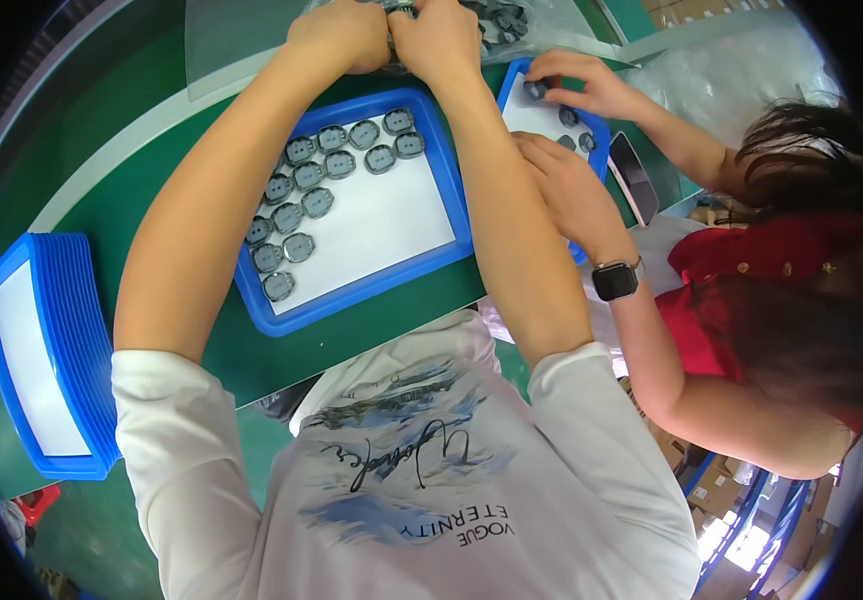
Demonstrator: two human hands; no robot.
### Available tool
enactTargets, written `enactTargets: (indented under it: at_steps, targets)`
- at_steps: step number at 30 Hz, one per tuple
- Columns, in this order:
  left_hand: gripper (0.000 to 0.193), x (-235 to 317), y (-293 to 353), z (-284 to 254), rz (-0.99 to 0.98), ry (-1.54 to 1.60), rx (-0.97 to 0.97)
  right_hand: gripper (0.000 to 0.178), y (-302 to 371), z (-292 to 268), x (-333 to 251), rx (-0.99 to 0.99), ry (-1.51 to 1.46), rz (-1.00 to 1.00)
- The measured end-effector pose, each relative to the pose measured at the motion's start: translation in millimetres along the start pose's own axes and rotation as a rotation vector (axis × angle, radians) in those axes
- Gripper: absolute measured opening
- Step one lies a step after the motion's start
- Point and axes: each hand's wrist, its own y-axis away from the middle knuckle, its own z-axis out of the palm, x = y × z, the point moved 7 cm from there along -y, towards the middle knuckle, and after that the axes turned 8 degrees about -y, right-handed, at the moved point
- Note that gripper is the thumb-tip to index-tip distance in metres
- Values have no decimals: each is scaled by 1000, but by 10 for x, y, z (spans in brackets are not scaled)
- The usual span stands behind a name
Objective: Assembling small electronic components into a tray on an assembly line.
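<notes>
Both arms stretch forward over a blue tray with a white base (391, 235), where several dark grey rounded parts (308, 176) lie in rows along the far and left sides. Past the tray's far edge, my left hand (343, 36) and my right hand (439, 42) are close together at a clear plastic bag (543, 28) with more grey parts (504, 20) in it. Both hands look curled closed. Their fingertips are hidden at the picture's top edge, and a small object between them cannot be made out.
At left stands a stack of blue trays (46, 355). To my right, a co-worker's hand (591, 85) holds a grey part over another blue tray (504, 92); their other hand (576, 190) is at its near side. A phone (633, 178) lies beside that tray on the green table (351, 345).
</notes>
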Motion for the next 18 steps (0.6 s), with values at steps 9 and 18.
enactTargets:
  at_steps: [9, 18]
  targets:
    - [24, -112, 237, -93, 272, 254, 319, 45, 106, -24, 128, -49, -378, -22]
    - [39, -13, 110, 33, 158, 207, 165, 35, 122, 174, 236, -184, -533, 141]
